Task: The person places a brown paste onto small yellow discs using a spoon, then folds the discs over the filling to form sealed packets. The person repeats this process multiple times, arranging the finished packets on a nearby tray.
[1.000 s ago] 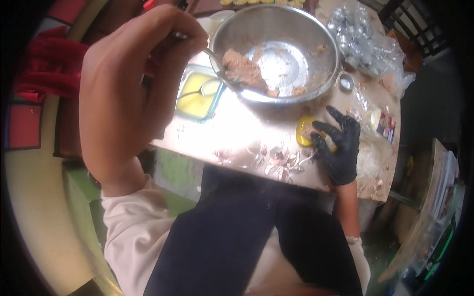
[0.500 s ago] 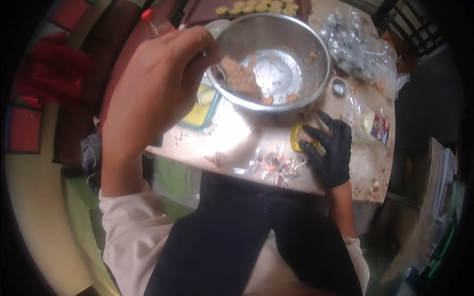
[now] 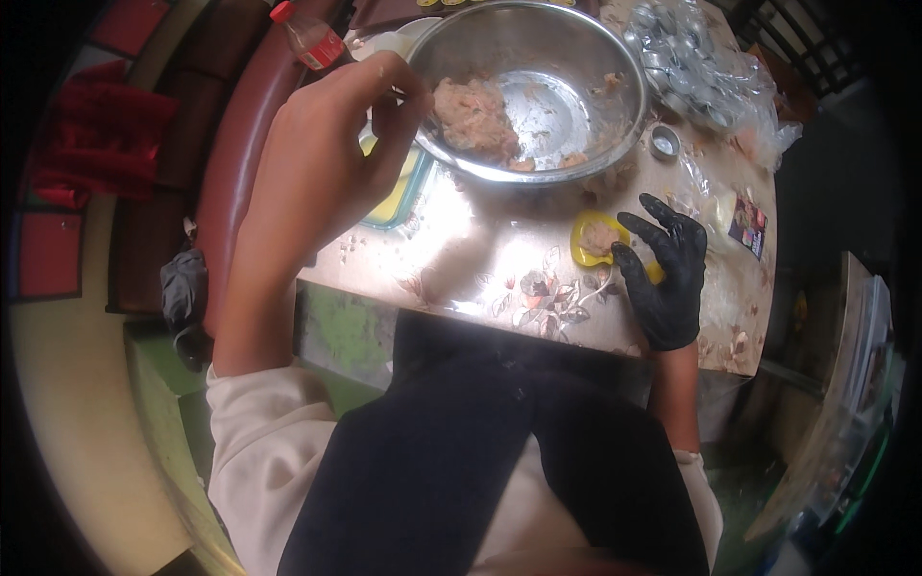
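My bare left hand (image 3: 336,144) is at the left rim of a large steel bowl (image 3: 538,176), fingers pinched together. What they hold, if anything, is hidden. A lump of pale pink minced meat (image 3: 475,120) lies at the bowl's left side, with smears on the wall. My right hand (image 3: 667,269), in a black glove, is open with fingers apart beside a flat yellow piece (image 3: 582,233) topped with a small dab of mince (image 3: 602,237). The thumb tip is at the yellow piece's edge; whether it touches is unclear.
A teal-rimmed container (image 3: 411,197) with yellow contents sits left of the bowl, partly behind my wrist. A red-capped bottle (image 3: 305,36) stands beyond. Plastic bags of metal cups (image 3: 687,62), a single metal cup (image 3: 664,143) and a printed packet (image 3: 747,227) lie right. A tray (image 3: 379,13) shows far back.
My right hand has lifted its fingers off the mince and drawn back right, uncovering the yellow piece. My left hand stays by the bowl's rim. The view has shifted slightly.
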The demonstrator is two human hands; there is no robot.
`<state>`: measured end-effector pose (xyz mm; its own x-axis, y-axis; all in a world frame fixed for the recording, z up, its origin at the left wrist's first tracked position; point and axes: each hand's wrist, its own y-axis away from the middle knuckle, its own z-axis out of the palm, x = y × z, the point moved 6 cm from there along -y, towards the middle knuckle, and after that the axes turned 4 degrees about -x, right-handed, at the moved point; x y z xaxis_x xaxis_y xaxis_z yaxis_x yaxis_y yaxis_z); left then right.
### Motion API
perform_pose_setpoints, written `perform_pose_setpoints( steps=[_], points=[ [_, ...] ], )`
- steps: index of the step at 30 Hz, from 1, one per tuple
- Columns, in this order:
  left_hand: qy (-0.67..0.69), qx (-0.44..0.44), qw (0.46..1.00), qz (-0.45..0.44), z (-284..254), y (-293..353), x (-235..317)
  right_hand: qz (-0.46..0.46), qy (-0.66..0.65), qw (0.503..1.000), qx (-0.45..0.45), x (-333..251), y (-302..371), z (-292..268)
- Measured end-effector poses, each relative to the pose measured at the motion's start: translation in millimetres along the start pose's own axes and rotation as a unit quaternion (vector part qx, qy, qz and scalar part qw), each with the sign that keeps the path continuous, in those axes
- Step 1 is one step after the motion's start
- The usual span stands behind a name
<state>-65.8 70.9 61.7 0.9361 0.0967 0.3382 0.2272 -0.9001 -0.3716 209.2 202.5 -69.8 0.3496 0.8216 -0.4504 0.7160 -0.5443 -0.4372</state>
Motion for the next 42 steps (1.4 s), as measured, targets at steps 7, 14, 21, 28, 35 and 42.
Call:
perform_pose_setpoints(
  steps=[7, 14, 21, 28, 35, 42],
  points=[
    [0.062, 0.087, 0.994, -0.034, -4, -1, -12, 0.009, -0.001, 1.0, 0.02, 2, -1, -6],
    [0.027, 0.051, 0.998, -0.006, 10, -6, -10, 0.011, 0.005, 1.0, -0.025, 7, -3, -13],
    [0.132, -0.031, 0.988, -0.068, 47, -1, -34, -0.038, 0.026, 0.997, -0.058, -1, -11, 8],
    [0.203, 0.054, 0.974, -0.085, 63, 12, -46, -0.031, 0.049, 0.997, -0.06, 2, -6, 11],
    [0.106, 0.096, 0.988, -0.051, 48, 11, -25, 0.002, 0.029, 0.996, -0.08, 6, -7, 1],
    [0.124, 0.098, 0.982, -0.103, 40, -9, -42, 0.005, 0.016, 0.998, -0.068, 9, -2, -2]
  ],
)
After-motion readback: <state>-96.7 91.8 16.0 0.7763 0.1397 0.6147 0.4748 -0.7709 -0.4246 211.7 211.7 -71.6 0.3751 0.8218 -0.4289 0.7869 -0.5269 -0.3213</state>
